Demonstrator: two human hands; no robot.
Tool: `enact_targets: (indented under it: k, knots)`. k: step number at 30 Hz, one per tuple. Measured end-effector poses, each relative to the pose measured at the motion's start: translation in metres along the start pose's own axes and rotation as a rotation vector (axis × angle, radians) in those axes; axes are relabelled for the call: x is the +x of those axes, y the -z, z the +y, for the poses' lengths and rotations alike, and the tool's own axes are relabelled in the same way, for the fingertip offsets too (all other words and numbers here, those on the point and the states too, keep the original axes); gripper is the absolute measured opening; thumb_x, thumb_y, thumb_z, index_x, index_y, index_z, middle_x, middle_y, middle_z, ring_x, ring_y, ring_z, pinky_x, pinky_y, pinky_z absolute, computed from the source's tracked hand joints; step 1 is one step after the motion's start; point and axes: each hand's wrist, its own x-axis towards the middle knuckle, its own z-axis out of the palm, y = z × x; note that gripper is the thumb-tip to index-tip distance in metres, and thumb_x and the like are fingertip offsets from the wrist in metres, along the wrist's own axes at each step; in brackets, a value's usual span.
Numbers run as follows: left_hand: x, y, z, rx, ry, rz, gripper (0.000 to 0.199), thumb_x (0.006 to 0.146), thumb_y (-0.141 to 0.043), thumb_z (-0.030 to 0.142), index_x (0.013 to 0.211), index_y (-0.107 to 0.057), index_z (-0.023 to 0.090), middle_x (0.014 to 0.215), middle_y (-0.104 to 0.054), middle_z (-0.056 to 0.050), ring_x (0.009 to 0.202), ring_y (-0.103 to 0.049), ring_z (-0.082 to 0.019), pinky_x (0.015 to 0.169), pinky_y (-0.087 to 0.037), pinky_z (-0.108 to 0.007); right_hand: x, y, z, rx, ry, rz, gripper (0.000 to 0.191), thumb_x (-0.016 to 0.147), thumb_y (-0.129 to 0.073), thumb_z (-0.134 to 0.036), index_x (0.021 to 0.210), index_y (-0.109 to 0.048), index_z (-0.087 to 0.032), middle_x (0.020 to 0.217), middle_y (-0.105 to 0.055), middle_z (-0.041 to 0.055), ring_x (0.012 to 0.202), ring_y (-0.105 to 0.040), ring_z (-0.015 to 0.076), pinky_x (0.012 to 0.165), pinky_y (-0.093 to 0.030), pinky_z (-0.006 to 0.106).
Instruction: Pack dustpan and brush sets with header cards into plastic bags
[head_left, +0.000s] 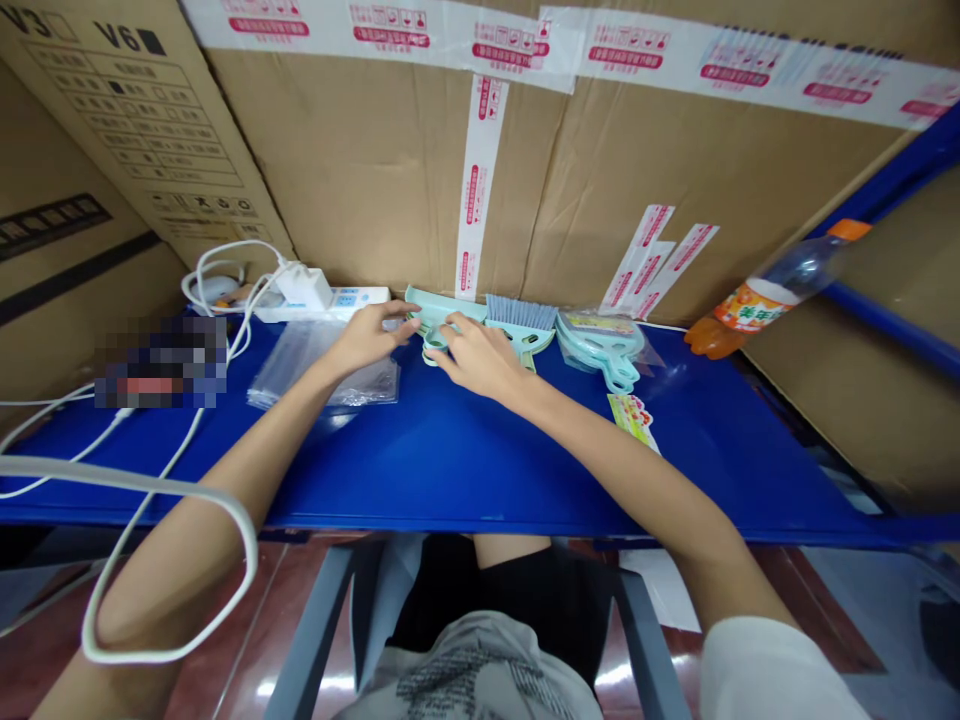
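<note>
A mint-green dustpan [439,304] lies at the back of the blue table, against the cardboard. My left hand [373,336] is at its left edge, fingers apart, with nothing visibly gripped. Over the dustpan's handle is my right hand [480,352], its fingers spread and slightly bent, some tips touching or just above it. Just right of that hand rests a small brush [523,318] with grey-blue bristles and a mint-green head. Farther right sits a bagged mint-green set [604,345], with a colourful card [634,420] in front of it.
Clear plastic bags [322,365] lie left of centre on the blue table [465,470]. Behind them is a white power strip [352,300] with cables. An orange-capped bottle [765,300] leans at the right. Cardboard [375,170] walls the back; a white cable loops over my left forearm.
</note>
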Motion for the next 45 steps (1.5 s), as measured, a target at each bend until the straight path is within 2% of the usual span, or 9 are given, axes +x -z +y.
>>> enact_targets:
  k: [4, 6, 11, 18, 25, 30, 35, 40, 45]
  knots:
    - [-0.008, -0.002, 0.010, 0.254, -0.231, -0.107, 0.062, 0.096, -0.066, 0.069, 0.125, -0.082, 0.016, 0.150, -0.070, -0.022, 0.147, -0.061, -0.042, 0.114, -0.057, -0.060, -0.042, 0.011, 0.027, -0.074, -0.112, -0.003, 0.046, 0.116, -0.048, -0.051, 0.130, -0.073, -0.015, 0.132, -0.071, 0.0188, 0.122, -0.068, 0.0342, 0.083, -0.049, 0.038]
    - [-0.012, -0.003, 0.016, 0.343, -0.272, -0.140, 0.057, 0.096, -0.069, 0.068, 0.120, -0.083, 0.019, 0.154, -0.068, -0.021, 0.154, -0.055, -0.042, 0.122, -0.050, -0.061, -0.060, 0.007, 0.041, -0.097, -0.146, -0.042, 0.047, 0.113, -0.053, -0.057, 0.132, -0.071, -0.017, 0.136, -0.069, 0.0180, 0.111, -0.070, 0.0321, 0.077, -0.046, 0.036]
    - [-0.017, -0.007, 0.017, 0.445, -0.293, -0.252, 0.040, 0.091, -0.080, 0.054, 0.114, -0.081, 0.021, 0.151, -0.071, -0.018, 0.147, -0.064, -0.039, 0.122, -0.052, -0.056, -0.079, -0.011, 0.058, -0.099, -0.177, -0.133, 0.036, 0.112, -0.055, -0.043, 0.132, -0.072, -0.019, 0.147, -0.063, 0.0148, 0.088, -0.073, 0.0238, 0.072, -0.046, 0.037]
    - [-0.021, -0.021, 0.012, 0.482, -0.312, -0.097, 0.030, 0.103, -0.066, 0.046, 0.103, -0.083, 0.022, 0.143, -0.074, -0.015, 0.144, -0.066, -0.039, 0.125, -0.050, -0.058, -0.086, -0.007, 0.068, -0.012, -0.265, -0.134, 0.036, 0.111, -0.048, -0.023, 0.118, -0.080, -0.009, 0.140, -0.063, 0.0214, 0.097, -0.075, 0.0268, 0.086, -0.057, 0.041]
    - [-0.027, -0.035, 0.008, 0.487, -0.261, -0.096, 0.029, 0.092, -0.083, 0.047, 0.105, -0.083, 0.021, 0.155, -0.064, -0.016, 0.143, -0.064, -0.041, 0.129, -0.048, -0.057, -0.089, -0.020, 0.084, 0.155, -0.199, -0.104, 0.021, 0.104, -0.069, -0.025, 0.110, -0.085, -0.011, 0.135, -0.060, 0.0189, 0.098, -0.071, 0.0242, 0.103, -0.058, 0.044]
    - [-0.026, -0.042, -0.001, 0.511, -0.254, -0.032, 0.022, 0.096, -0.075, 0.040, 0.105, -0.081, 0.021, 0.162, -0.057, -0.016, 0.150, -0.058, -0.042, 0.131, -0.045, -0.059, -0.085, -0.027, 0.086, 0.178, -0.245, -0.104, 0.029, 0.108, -0.058, -0.017, 0.101, -0.084, -0.008, 0.138, -0.059, 0.0224, 0.087, -0.067, 0.0204, 0.098, -0.057, 0.042]
    - [-0.022, -0.040, -0.002, 0.496, -0.267, -0.061, 0.022, 0.094, -0.076, 0.040, 0.103, -0.081, 0.021, 0.162, -0.057, -0.017, 0.152, -0.057, -0.043, 0.132, -0.044, -0.060, -0.084, -0.021, 0.081, 0.126, -0.247, -0.133, 0.029, 0.109, -0.057, -0.019, 0.108, -0.084, -0.006, 0.145, -0.058, 0.0251, 0.096, -0.071, 0.0235, 0.101, -0.056, 0.041]
    - [-0.022, -0.043, -0.003, 0.488, -0.272, -0.028, 0.021, 0.094, -0.077, 0.040, 0.103, -0.081, 0.022, 0.162, -0.058, -0.016, 0.156, -0.053, -0.044, 0.132, -0.044, -0.063, -0.085, -0.017, 0.084, 0.184, -0.219, -0.093, 0.025, 0.107, -0.061, -0.019, 0.117, -0.083, -0.014, 0.140, -0.065, 0.0186, 0.104, -0.072, 0.0245, 0.098, -0.055, 0.039]
    - [-0.023, -0.044, -0.003, 0.479, -0.296, -0.017, 0.023, 0.096, -0.078, 0.040, 0.107, -0.082, 0.020, 0.160, -0.059, -0.018, 0.153, -0.056, -0.043, 0.132, -0.044, -0.061, -0.085, -0.005, 0.089, 0.246, -0.237, -0.021, 0.019, 0.105, -0.066, -0.023, 0.116, -0.080, -0.017, 0.133, -0.073, 0.0123, 0.096, -0.071, 0.0210, 0.091, -0.053, 0.037]
